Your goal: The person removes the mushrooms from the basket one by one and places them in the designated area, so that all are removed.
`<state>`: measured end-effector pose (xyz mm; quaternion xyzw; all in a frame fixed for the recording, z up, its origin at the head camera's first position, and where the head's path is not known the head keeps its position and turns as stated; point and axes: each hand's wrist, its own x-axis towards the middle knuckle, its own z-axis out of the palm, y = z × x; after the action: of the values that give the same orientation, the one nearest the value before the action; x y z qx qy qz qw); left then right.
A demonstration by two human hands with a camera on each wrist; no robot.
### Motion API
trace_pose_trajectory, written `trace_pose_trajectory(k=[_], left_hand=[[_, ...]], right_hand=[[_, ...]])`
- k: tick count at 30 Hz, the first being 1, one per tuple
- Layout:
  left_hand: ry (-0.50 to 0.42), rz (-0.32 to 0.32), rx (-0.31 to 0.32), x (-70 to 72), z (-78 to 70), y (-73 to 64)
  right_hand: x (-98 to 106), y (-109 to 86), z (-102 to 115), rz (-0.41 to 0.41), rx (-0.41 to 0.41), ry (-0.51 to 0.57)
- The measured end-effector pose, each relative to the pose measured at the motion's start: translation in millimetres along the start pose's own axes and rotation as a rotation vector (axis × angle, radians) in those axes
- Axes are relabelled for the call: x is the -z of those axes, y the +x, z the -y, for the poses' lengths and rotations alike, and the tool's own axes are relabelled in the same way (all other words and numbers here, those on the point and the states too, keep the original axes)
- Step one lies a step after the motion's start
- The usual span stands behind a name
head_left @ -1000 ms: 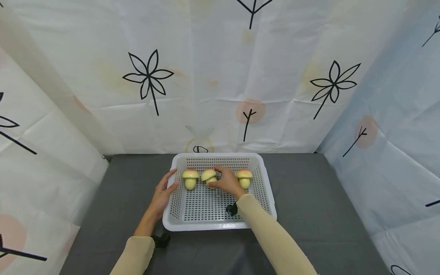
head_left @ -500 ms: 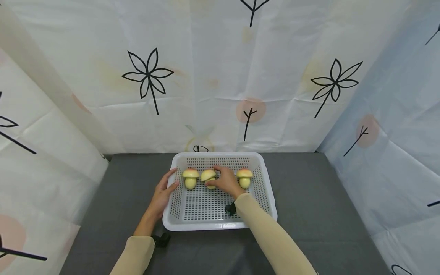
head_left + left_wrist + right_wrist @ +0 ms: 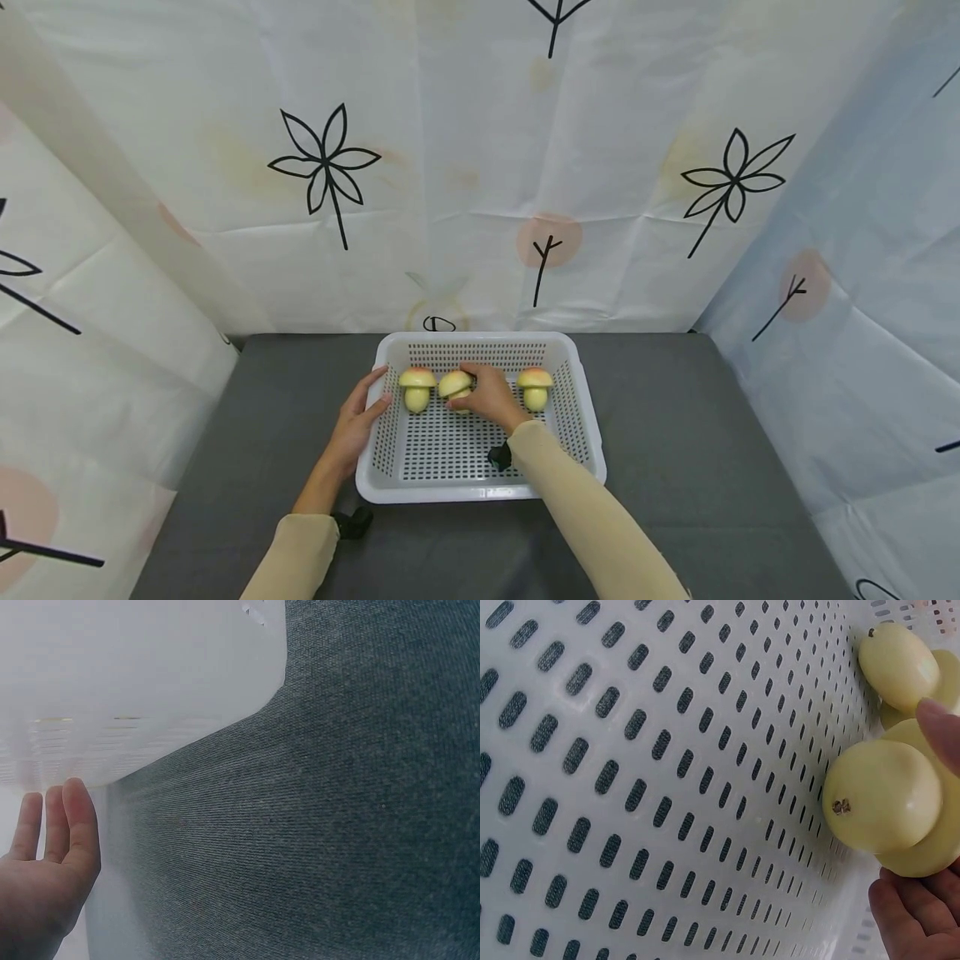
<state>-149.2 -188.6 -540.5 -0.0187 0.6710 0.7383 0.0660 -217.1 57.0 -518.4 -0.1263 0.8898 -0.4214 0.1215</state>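
Three yellow-green mushrooms with reddish cap tops stand in a row inside a white perforated plastic basket [image 3: 480,494]. My right hand [image 3: 491,398] holds the middle mushroom [image 3: 454,384] between thumb and fingers from its right side. Seen by the right wrist camera, this mushroom's rounded stem end [image 3: 881,799] points at the camera. The left mushroom [image 3: 417,392] and right mushroom [image 3: 535,388] are untouched. My left hand [image 3: 356,427] grips the basket's left rim, thumb over the edge. In the left wrist view, several fingers [image 3: 81,817] lie against the outer wall.
Under the basket is a grey cloth-covered table [image 3: 690,467]. White patterned fabric [image 3: 450,167] hangs behind it and along both sides. A black wrist strap piece [image 3: 500,456] hangs over the basket's floor by the right sleeve [image 3: 592,508].
My right hand has shifted very slightly left around the middle mushroom. That mushroom, the basket and my left hand stay practically where they were.
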Motion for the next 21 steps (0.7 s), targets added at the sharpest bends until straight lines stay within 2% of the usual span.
trace_pose_trajectory(k=[11,21], left_hand=[[-0.002,0.0,-0.004,0.6,0.2,1.1],[0.002,-0.008,0.007,0.4,1.1,0.8]], right_hand=[[-0.8,0.5,1.0,-0.003,-0.008,-0.013],[1.1,-1.8,0.8,0.01,-0.043,0.041]])
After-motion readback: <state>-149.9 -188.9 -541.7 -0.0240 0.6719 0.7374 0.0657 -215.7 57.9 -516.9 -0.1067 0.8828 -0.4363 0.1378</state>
